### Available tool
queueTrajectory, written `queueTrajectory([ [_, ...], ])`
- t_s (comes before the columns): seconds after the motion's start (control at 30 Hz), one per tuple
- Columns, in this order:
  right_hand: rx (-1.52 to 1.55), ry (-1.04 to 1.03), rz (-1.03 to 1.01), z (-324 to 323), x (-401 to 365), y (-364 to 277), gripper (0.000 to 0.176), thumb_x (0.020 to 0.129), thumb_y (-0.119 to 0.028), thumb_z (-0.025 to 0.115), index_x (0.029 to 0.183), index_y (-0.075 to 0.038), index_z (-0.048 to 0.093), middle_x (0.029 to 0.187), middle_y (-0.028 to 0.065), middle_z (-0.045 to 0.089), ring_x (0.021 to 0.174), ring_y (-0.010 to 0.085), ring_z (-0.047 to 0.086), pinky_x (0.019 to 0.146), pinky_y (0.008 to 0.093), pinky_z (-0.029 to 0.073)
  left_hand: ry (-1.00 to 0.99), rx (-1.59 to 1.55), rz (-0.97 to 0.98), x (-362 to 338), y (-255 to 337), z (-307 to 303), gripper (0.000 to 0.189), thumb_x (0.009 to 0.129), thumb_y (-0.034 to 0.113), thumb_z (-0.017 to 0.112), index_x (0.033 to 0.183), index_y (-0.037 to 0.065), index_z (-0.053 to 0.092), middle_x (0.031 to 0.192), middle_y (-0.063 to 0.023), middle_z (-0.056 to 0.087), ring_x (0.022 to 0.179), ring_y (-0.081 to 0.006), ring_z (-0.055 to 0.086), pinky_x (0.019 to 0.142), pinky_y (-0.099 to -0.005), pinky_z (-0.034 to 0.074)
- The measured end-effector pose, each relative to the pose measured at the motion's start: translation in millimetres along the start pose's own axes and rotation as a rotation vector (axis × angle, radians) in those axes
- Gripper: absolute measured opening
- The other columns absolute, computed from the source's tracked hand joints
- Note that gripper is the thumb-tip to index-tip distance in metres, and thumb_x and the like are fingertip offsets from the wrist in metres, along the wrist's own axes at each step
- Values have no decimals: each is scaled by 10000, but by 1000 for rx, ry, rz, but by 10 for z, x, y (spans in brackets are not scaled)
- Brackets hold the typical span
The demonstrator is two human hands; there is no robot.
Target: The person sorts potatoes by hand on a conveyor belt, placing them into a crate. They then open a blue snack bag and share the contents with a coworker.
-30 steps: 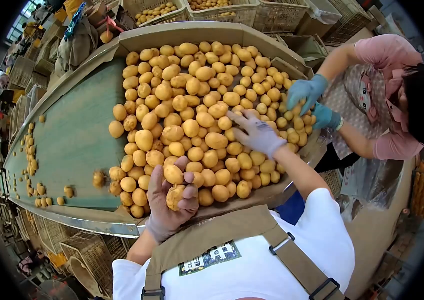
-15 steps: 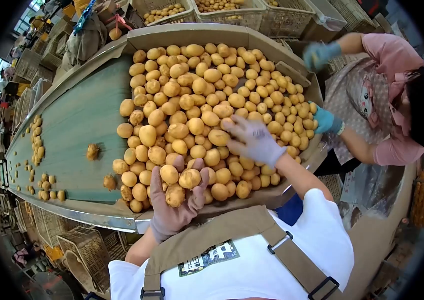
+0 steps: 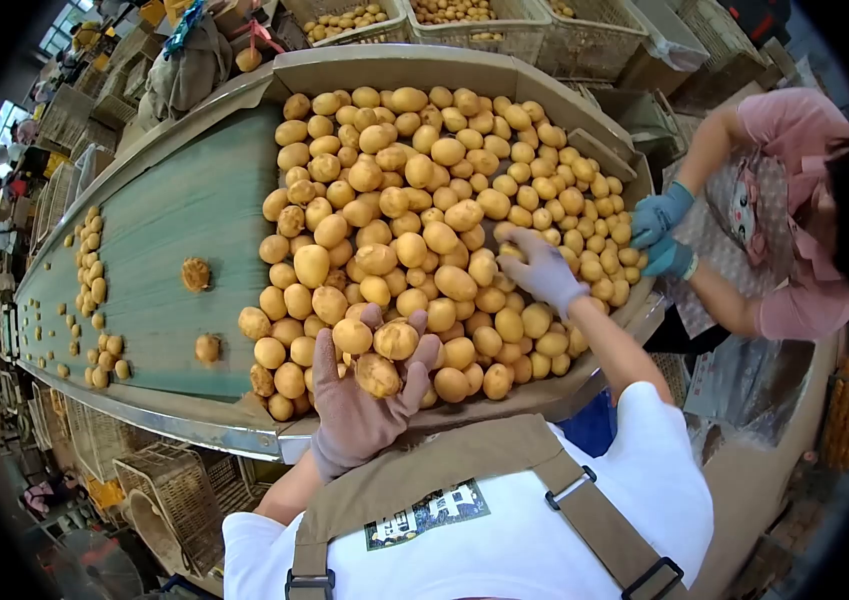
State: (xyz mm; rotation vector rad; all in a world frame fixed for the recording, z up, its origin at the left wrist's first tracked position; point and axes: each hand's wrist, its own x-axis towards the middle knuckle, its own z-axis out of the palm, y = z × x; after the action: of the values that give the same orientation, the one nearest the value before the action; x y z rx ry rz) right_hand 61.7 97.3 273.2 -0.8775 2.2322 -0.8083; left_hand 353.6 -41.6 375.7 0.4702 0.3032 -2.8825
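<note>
Many round yellow-brown potatoes (image 3: 375,260) cover the sorting table beyond a green conveyor belt (image 3: 164,220). My left hand (image 3: 366,400), in a dusty pinkish glove, is palm up at the near edge, its fingers cupped around several potatoes (image 3: 377,376). Some of these have patchy, peeling skin. Further right, my right hand (image 3: 542,268), in a pale lilac glove, reaches down into the pile. Its fingertips are around a potato, partly hidden beneath them.
Across the right end, a co-worker's blue-gloved hands (image 3: 662,222) touch the smaller potatoes. A metal rim (image 3: 244,440) edges the table's near side. Plastic crates (image 3: 474,32) stand beyond the far wall. Loose potatoes (image 3: 196,273) lie on the belt.
My right hand has shifted right and its fingers have closed in on a potato. My left hand still holds its potatoes. The co-worker's raised hand has come down beside the other.
</note>
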Motion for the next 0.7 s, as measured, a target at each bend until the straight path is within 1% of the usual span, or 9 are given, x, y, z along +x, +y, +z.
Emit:
queueTrajectory([
  [0.03,273,53,64,-20,-87,-66,459,965,-378,592,1298,-64,564,1236,172,649,1134,299,632,949,393,493,-38,-25,2,44,-14,50,549,1010,594,440,1392,215,552,1542,-106,418,1434,-352,366,1135,-477,411],
  [0.07,436,74,64,-10,-218,-136,443,981,-340,593,1316,-54,557,1256,177,642,1153,279,623,966,385,489,152,-20,96,53,-49,134,499,1010,579,448,1356,246,584,1556,-58,418,1420,-352,397,1142,-563,370],
  [0.17,501,-106,-226,-57,-750,-802,449,1001,-247,605,1388,-35,519,1321,192,617,1206,256,601,972,367,502,42,227,101,139,-83,71,533,1000,641,386,1340,287,593,1519,-77,468,1383,-384,441,1150,-669,285],
  [0.23,470,-284,-478,-69,-907,-1056,494,997,-225,622,1434,-36,490,1364,199,599,1242,253,589,948,353,525,90,258,57,131,-74,34,567,979,694,355,1321,313,599,1477,-80,511,1346,-387,480,1143,-687,264],
  [0.33,258,175,-351,-43,-366,-465,455,1003,-269,577,1399,-50,535,1361,174,608,1149,278,653,938,385,537,188,298,98,71,-88,-58,576,979,699,346,1337,319,589,1480,-71,505,1343,-369,481,1136,-672,281],
  [0.37,-88,245,-136,-243,-328,-512,454,994,-270,548,1397,-62,540,1339,155,617,1105,309,668,939,412,541,228,361,151,57,-85,-175,573,984,693,340,1348,322,582,1490,-65,494,1359,-356,465,1133,-671,281],
  [0.57,-288,159,-264,-10,61,-418,516,917,-241,597,1422,-184,511,1429,147,499,1117,345,637,949,427,517,-137,127,-72,81,-108,109,585,991,688,327,1434,359,522,1582,-36,378,1477,-322,293,1146,-709,211],
  [0.63,-364,54,-168,135,358,-439,537,886,-248,627,1406,-192,506,1427,141,488,1108,366,632,958,438,508,-203,133,-109,75,-99,91,598,987,698,328,1458,370,499,1605,-26,343,1500,-319,247,1148,-719,191],
  [0.7,-194,133,-245,88,394,-392,554,860,-278,658,1385,-187,506,1377,158,541,1088,380,639,955,451,509,-202,127,-71,54,-58,24,603,986,704,334,1461,369,493,1617,-38,325,1513,-315,227,1144,-731,195],
])
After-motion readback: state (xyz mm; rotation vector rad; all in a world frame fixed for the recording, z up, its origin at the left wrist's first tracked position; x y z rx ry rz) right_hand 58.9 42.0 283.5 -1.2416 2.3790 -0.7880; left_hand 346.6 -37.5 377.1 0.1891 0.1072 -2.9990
